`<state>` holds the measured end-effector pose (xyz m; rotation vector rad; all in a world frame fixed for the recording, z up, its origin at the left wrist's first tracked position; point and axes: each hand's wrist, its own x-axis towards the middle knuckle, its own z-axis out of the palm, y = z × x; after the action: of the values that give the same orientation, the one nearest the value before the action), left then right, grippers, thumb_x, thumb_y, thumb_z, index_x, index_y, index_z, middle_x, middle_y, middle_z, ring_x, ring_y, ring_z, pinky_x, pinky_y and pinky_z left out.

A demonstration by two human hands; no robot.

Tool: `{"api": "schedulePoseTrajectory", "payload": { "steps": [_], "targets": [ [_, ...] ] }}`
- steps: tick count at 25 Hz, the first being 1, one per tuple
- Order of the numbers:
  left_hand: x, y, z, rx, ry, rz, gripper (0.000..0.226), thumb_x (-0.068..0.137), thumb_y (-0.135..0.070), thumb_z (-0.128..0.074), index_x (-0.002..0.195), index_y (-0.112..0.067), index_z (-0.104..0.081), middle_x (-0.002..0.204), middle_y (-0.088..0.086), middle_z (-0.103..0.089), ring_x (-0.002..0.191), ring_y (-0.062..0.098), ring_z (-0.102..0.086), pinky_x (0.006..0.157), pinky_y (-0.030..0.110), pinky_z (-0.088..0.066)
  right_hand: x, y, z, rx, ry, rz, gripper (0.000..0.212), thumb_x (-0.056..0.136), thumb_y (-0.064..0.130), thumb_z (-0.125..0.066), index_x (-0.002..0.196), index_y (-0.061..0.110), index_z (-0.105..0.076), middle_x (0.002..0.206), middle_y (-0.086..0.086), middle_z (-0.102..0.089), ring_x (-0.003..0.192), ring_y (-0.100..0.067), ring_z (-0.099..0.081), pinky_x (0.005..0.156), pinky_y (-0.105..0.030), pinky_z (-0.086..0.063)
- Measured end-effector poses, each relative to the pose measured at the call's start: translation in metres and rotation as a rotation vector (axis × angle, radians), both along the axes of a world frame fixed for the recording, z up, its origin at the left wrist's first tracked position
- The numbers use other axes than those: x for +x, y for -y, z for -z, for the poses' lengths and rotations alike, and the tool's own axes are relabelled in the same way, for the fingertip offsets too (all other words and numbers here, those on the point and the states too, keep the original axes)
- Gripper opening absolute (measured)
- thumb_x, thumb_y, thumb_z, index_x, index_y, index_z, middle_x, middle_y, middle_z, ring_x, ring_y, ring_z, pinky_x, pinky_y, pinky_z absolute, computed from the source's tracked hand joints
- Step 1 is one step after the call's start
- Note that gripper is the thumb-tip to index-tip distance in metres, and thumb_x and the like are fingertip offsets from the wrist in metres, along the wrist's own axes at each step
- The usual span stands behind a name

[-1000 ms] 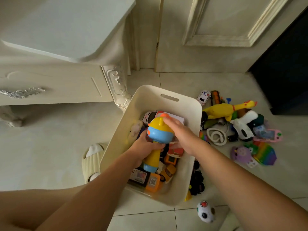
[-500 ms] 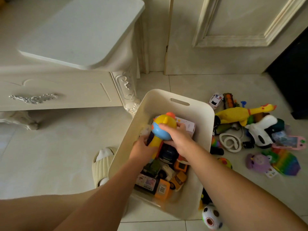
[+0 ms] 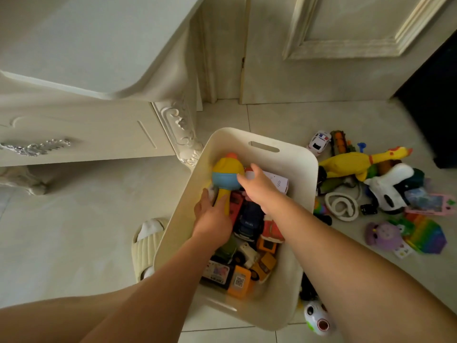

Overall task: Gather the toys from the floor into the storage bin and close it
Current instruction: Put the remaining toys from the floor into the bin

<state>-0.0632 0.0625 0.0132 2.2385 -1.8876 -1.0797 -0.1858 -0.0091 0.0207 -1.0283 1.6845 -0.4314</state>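
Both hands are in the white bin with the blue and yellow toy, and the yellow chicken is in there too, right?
No. The head view shows the yellow chicken lying on the floor right of the white bin. The left hand and right hand are in the bin with the blue and yellow toy.

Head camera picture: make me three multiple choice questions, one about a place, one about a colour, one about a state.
1. Where does the yellow rubber chicken lie?
A) inside the storage bin
B) on the floor, right of the bin
C) in the person's hand

2. What colour is the storage bin?
A) cream
B) blue
C) black

3. What is the left hand doing?
A) resting flat on the floor
B) gripping the handle of the yellow and blue toy
C) hanging idle

Answers:
1. B, it lies among the loose toys right of the bin.
2. A, its walls are cream.
3. B, its fingers curl round the yellow handle.
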Motion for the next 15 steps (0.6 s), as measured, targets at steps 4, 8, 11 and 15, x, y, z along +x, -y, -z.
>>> {"api": "schedulePoseTrajectory", "payload": {
  "steps": [4,8,11,15],
  "targets": [
    [-0.026,-0.003,-0.036,-0.243,-0.081,-0.038,0.045,0.093,-0.014,-0.043,0.138,-0.024,-0.049,0.146,0.007,-0.038,0.132,0.031,-0.033,0.111,0.039,-0.028,-0.04,-0.023,-0.057,-0.166,0.189,0.136,0.037,0.099,0.014,-0.045,0.136,0.014,-0.048,0.109,-0.013,-0.064,0.088,-0.023,-0.065,0.08,-0.032,-0.059],
    [-0.082,-0.02,-0.081,-0.527,-0.273,0.112,0.034,0.089,-0.008,-0.05,0.118,-0.02,-0.065,0.122,0.004,-0.055,0.113,0.021,-0.049,0.097,0.032,-0.042,-0.105,-0.055,-0.099,-0.326,0.323,0.428,0.02,0.098,0.006,-0.044,0.104,0.013,-0.062,0.083,-0.013,-0.066,0.066,-0.023,-0.066,0.06,-0.028,-0.058],
    [-0.13,-0.047,-0.094,-0.579,-0.458,0.353,0.033,0.09,-0.006,-0.05,0.116,-0.019,-0.065,0.114,0.003,-0.058,0.101,0.015,-0.054,0.087,0.03,-0.05,-0.159,-0.089,-0.09,-0.251,0.346,0.558,0.018,0.099,0.009,-0.045,0.099,0.016,-0.062,0.082,-0.013,-0.065,0.067,-0.024,-0.065,0.066,-0.035,-0.057],
    [-0.185,-0.088,-0.076,-0.137,-0.44,0.374,0.04,0.093,-0.006,-0.045,0.13,-0.016,-0.055,0.126,0.005,-0.056,0.113,0.021,-0.053,0.095,0.03,-0.045,-0.209,-0.134,-0.032,0.05,0.166,0.59,0.01,0.095,0.009,-0.053,0.093,0.007,-0.063,0.082,-0.014,-0.061,0.074,-0.027,-0.061,0.079,-0.045,-0.056]
  ]
}}
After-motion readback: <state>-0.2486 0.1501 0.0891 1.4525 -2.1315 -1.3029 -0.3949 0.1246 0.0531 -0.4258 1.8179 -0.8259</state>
